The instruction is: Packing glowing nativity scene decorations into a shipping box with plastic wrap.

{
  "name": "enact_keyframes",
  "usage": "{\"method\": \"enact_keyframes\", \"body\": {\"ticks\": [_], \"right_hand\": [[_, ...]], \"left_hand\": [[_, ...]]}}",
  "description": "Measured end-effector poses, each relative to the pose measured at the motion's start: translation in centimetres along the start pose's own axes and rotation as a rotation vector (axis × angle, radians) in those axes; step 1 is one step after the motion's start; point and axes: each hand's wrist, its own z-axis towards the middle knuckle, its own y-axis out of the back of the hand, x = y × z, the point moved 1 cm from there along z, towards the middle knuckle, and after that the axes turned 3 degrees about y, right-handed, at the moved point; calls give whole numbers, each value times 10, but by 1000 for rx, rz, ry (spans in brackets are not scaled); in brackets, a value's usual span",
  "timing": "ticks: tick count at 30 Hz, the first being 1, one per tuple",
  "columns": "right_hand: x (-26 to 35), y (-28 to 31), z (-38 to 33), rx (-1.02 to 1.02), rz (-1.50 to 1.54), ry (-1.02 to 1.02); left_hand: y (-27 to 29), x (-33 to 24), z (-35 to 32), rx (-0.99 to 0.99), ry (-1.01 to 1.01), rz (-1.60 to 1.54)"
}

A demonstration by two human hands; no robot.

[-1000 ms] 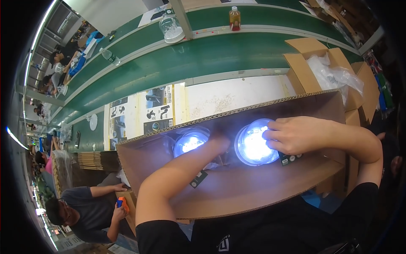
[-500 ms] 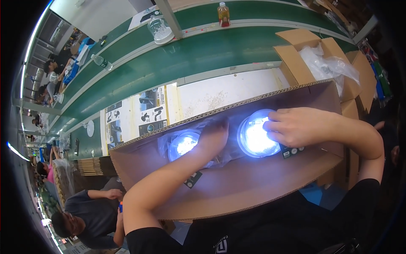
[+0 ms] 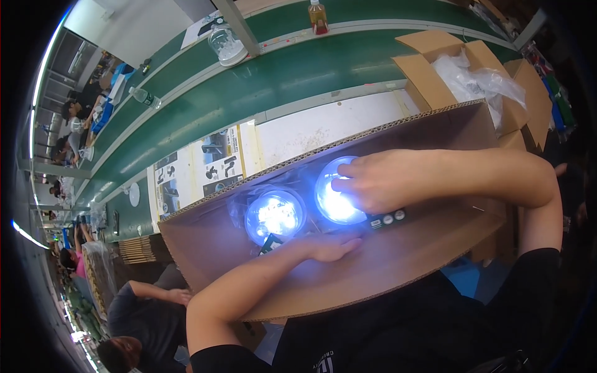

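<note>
A long open cardboard box (image 3: 410,239) lies in front of me, with two brightly lit round clear dome lamps inside. The left dome lamp (image 3: 275,217) sits in clear plastic wrap with a small dark green tag over its lower edge. My right hand (image 3: 385,180) curls its fingers round the upper right side of the right dome lamp (image 3: 334,202); glare hides its details. A second dark tag (image 3: 387,218) shows below that hand. Just under the right lamp, my left hand (image 3: 333,247) reaches out with its fingers stretched, holding nothing that I can see.
An opened carton (image 3: 429,81) with clear plastic in it stands beyond the box at right. Across the green bench (image 3: 298,68) are a clear dome (image 3: 227,46), a drink bottle (image 3: 318,17) and a water bottle (image 3: 145,97). Another person (image 3: 149,311) is at lower left.
My left hand has drawn back from between the lamps toward the box's near side. The right lamp has shifted left with my right hand, closer to the left lamp.
</note>
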Motion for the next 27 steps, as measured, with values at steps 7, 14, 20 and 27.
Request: {"method": "enact_keyframes", "body": {"ticks": [7,14,20,27], "right_hand": [[-8,-42,14,-17,110,6],[-9,-53,19,41,20,81],[-8,-54,29,9,-55,152],[-1,-62,34,18,-113,213]], "left_hand": [[-12,3,4,-78,23,35],[-9,-20,-29,-97,-56,112],[22,-61,-135,-146,186,314],[11,-37,-214,-706,379,422]]}}
